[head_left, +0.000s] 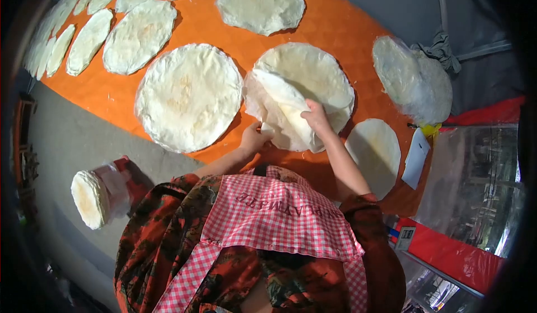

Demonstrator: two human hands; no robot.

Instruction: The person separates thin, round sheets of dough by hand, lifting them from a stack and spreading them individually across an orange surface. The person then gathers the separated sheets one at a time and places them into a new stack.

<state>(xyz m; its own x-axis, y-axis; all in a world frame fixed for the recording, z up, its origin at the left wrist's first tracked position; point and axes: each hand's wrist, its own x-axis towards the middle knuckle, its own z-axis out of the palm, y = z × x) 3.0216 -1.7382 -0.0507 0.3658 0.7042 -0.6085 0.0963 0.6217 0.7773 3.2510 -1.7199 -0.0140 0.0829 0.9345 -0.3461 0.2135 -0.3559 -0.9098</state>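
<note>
In front of me a large round flatbread (305,69) lies partly folded over on itself, its left side lifted into a long roll-like fold. My right hand (317,117) is closed on that folded part, thumb on top. Under the lifted side shows a thin, wrinkled, see-through sheet (258,101). At its near left edge my left hand (257,138) pinches the rim of the sheet between thumb and fingers. Just left of it, another round flatbread (189,97) lies flat, and a smooth pale round (376,156) sits to the right of my right forearm.
More flatbreads (260,5) lie in rows over the orange table cover (126,109). Crumpled clear plastic (430,89) covers pale rounds at the right edge, above a white card-like object (415,157). Lower left, a stack of flatbreads (89,199) stands beside clear wrapping.
</note>
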